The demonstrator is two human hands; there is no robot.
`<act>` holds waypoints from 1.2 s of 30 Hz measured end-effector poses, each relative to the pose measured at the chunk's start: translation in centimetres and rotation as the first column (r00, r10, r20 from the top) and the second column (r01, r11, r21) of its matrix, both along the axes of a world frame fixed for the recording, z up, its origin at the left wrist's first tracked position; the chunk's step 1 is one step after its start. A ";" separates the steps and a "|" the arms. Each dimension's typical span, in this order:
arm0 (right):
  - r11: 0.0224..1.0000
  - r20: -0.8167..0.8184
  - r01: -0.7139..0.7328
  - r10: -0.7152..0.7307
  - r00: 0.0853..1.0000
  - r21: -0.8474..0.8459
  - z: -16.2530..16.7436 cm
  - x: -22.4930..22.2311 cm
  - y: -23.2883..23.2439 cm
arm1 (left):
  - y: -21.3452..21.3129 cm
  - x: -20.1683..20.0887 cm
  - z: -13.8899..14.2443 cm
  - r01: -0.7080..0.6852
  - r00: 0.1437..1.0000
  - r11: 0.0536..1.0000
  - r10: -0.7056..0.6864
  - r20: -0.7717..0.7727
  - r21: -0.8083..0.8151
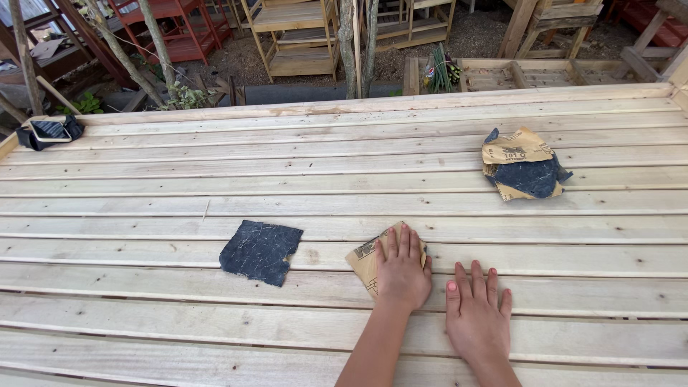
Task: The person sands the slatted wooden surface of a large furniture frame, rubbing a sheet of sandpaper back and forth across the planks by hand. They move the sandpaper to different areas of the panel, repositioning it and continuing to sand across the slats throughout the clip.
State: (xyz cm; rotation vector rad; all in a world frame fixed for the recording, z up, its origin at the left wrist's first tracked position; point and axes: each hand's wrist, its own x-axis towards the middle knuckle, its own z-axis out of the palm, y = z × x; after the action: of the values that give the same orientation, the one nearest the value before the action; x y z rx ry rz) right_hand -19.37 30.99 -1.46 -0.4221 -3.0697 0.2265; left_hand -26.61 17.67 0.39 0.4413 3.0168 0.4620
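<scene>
From the head camera, your left hand (401, 269) lies flat with its fingers (403, 240) spread narrowly and pressed down on a folded piece of sandpaper (364, 259), tan backing side up, so the grit faces the wood; the palm covers most of it, which pins the sheet against the slat rather than gripping it. Your right hand (476, 315) rests just beside, palm down on bare wood, fingers slightly fanned and holding nothing, likely as a brace for your weight while you lean over. Both hands sit on the slatted wooden platform (143, 179), pale unfinished boards running left to right with thin gaps between them. To the left of your left hand, near but not touching, lies a dark square of sandpaper (261, 251), grit side up and worn, flat across two slats. Well apart, toward the far right, a crumpled heap of used sandpaper sheets (523, 163) shows both tan and dark faces. At the far left edge sits a small dark bag or pouch (49, 131); you cannot tell what it holds. Nothing stands between your hands and the boards ahead; only the dark square lies in the way to the left. Beyond the platform stand wooden shelf frames (297, 36) and thin tree trunks (356, 46) on gravel.
</scene>
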 end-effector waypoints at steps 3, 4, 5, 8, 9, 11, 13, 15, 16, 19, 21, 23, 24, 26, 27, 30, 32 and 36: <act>0.998 -0.115 0.004 -0.011 0.993 -0.067 -0.5 -0.1 0.5 | 0.0 4.5 -2.0 0.109 0.994 0.993 -0.110 -0.028 -0.038; 0.996 -0.142 0.000 -0.013 0.990 -0.092 -0.7 0.0 0.6 | -0.1 7.2 -3.1 0.178 0.983 0.984 -0.178 -0.038 -0.004; 0.993 -0.164 0.000 -0.019 0.986 -0.119 -0.9 -0.1 0.8 | -0.1 10.0 -4.1 0.247 0.968 0.968 -0.245 -0.047 0.032; 0.972 -0.239 -0.004 -0.054 0.970 -0.233 -1.5 0.0 1.2 | 0.0 14.9 -6.4 0.222 0.782 0.975 -0.185 -0.595 -0.012; 0.956 -0.273 -0.013 -0.071 0.960 -0.293 -1.7 0.1 1.4 | 0.2 14.9 -6.7 0.254 0.886 0.966 -0.215 -0.410 0.042; 0.923 -0.320 -0.022 -0.111 0.941 -0.385 -2.1 0.3 1.6 | 0.9 12.4 -6.1 0.279 0.959 0.946 -0.282 -0.005 0.166; 0.893 -0.365 -0.031 -0.152 0.918 -0.450 -2.2 0.3 1.9 | 2.4 8.0 -4.4 0.225 0.974 0.966 -0.224 -0.022 0.130; 0.876 -0.392 -0.053 -0.159 0.906 -0.478 -2.2 0.4 2.0 | 3.9 2.8 -2.1 0.173 0.985 0.983 -0.173 -0.007 0.063; 0.868 -0.399 -0.061 -0.164 0.902 -0.494 -2.1 0.4 2.0 | 4.6 1.0 -1.1 0.145 0.989 0.989 -0.146 0.028 0.016; 0.889 -0.376 -0.044 -0.147 0.915 -0.456 -1.8 0.4 2.0 | 5.1 0.2 -0.1 0.106 0.994 0.994 -0.106 -0.006 0.014; 0.883 -0.398 -0.053 -0.156 0.904 -0.467 -1.5 0.3 1.9 | 4.3 3.8 -1.2 0.148 0.988 0.988 -0.150 -0.046 -0.031; 0.882 -0.406 -0.052 -0.163 0.899 -0.469 -1.4 0.3 1.8 | 2.7 8.8 -3.4 0.237 0.971 0.969 -0.236 -0.024 0.066; 0.882 -0.405 -0.047 -0.167 0.899 -0.468 -1.5 0.4 1.7 | 2.2 11.2 -4.4 0.243 0.970 0.965 -0.245 0.004 0.100; 0.884 -0.395 -0.033 -0.175 0.902 -0.467 -1.6 0.4 1.7 | 1.2 14.4 -6.3 0.257 0.961 0.952 -0.270 0.062 0.168; 0.886 -0.391 -0.033 -0.171 0.904 -0.463 -1.7 0.5 1.7 | 1.1 14.7 -6.9 0.249 0.965 0.954 -0.259 0.037 0.168; 0.890 -0.392 -0.042 -0.157 0.907 -0.454 -2.0 0.6 1.7 | 1.8 11.4 -6.2 0.211 0.977 0.968 -0.210 -0.020 0.137; 0.897 -0.383 -0.038 -0.150 0.911 -0.441 -2.0 0.6 1.8 | 3.1 6.1 -4.2 0.166 0.986 0.984 -0.162 -0.048 0.069; 0.921 -0.337 -0.009 -0.133 0.932 -0.390 -1.6 0.4 1.8 | 5.4 -1.3 -0.3 0.073 0.997 0.997 -0.073 0.030 -0.006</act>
State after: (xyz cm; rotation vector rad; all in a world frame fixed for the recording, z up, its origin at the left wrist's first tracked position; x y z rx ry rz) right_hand -18.98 32.75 -3.05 -0.4337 -2.6382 0.8179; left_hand -27.90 23.10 0.09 0.5372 2.9606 0.4492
